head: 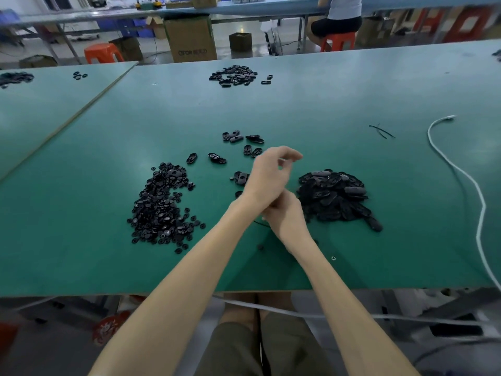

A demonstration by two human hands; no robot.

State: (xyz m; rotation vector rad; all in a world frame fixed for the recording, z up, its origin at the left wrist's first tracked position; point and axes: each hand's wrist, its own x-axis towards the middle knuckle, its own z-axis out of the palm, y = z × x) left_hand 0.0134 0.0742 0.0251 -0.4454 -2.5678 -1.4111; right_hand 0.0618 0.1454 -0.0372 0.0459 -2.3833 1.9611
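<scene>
On the green table [325, 109], my left hand [268, 177] is raised in the middle, its fingers loosely curled, with nothing seen in them. My right hand [287, 218] lies just below it, and its fingers are hidden under my left wrist. A heap of small black round parts [162, 207] lies to the left of my hands. To the right lies a heap of black oval shells [333, 196]. Several loose black oval pieces [242, 138] are scattered just beyond my hands.
Another heap of black parts [233, 76] lies far across the table. A white cable [461, 172] runs down the right side, with thin black strands [382, 131] nearby. Beyond the table, a person [341, 14] sits on an orange stool among cardboard boxes [189, 39].
</scene>
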